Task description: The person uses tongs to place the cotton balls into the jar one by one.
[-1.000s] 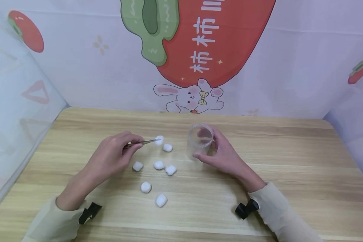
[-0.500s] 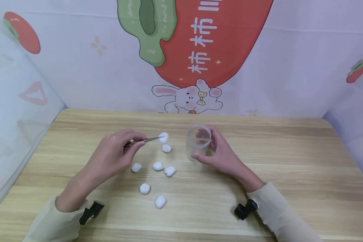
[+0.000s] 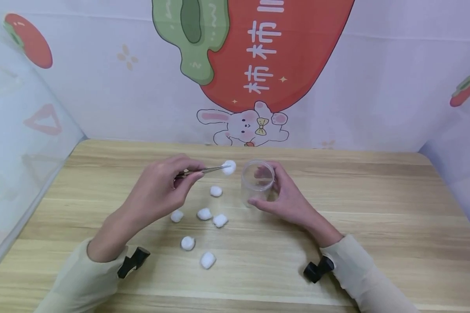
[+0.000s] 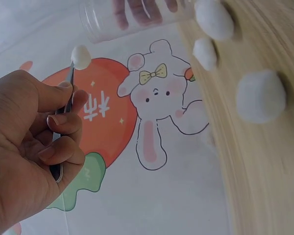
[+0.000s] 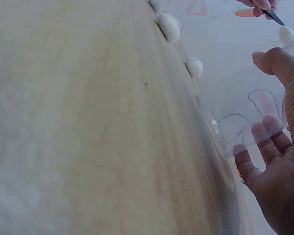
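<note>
Since a second ago the cotton ball (image 3: 229, 167) in my tweezers (image 3: 203, 170) has been lifting off the table (image 3: 376, 208) and travelling right, and it is now hanging in the air just beside the rim of the clear jar (image 3: 257, 182), not yet over its mouth. I am pinching the tweezers between the thumb and curled fingers (image 4: 63, 122) of my left hand (image 3: 160, 191). My right hand (image 3: 287, 198) is curling its fingers round the jar, holding it upright on the table toward the far edge, near the middle.

What I am worrying about: the tweezer tips are gripping only a thin edge of the fluff, so any easing of my pinch could drop the ball short of the jar. Coming in too low, I could be knocking the rim and tipping the jar against my palm. Six loose cotton balls (image 3: 204, 214) are lying on the table between my hands, toward the near edge, and a sweeping sleeve could be scattering them.
</note>
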Demonstrator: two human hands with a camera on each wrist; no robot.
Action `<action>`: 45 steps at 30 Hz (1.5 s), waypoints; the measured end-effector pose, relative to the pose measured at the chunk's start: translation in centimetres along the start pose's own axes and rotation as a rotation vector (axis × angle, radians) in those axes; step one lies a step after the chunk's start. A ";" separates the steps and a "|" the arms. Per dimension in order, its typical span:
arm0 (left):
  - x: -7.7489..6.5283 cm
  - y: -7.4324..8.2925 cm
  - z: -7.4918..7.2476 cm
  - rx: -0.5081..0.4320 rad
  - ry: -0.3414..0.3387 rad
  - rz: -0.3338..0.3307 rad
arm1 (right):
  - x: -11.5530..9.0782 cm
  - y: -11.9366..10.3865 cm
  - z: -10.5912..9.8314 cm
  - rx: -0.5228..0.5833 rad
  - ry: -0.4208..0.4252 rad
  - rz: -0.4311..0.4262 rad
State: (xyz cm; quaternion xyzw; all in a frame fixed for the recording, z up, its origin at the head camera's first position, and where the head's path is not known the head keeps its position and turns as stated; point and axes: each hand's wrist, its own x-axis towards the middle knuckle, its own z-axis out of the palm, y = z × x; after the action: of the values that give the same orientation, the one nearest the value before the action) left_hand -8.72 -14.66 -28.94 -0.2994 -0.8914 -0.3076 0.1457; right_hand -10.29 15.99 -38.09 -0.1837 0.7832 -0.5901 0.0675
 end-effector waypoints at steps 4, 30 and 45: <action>0.6 0.4 0.3 -0.008 -0.004 0.014 | 0.1 0.0 0.1 0.005 0.004 -0.004; 2.5 2.0 1.8 -0.053 -0.094 0.001 | 0.0 0.1 0.0 -0.086 0.008 0.020; 2.1 2.0 2.1 -0.019 -0.112 -0.024 | -0.1 -0.1 0.1 -0.094 0.008 0.017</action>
State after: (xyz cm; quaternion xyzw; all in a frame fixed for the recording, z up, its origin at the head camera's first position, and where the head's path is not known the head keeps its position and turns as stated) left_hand -9.33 -11.13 -28.71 -0.3067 -0.8987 -0.3007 0.0890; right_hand -10.19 15.90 -38.08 -0.1777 0.8119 -0.5528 0.0609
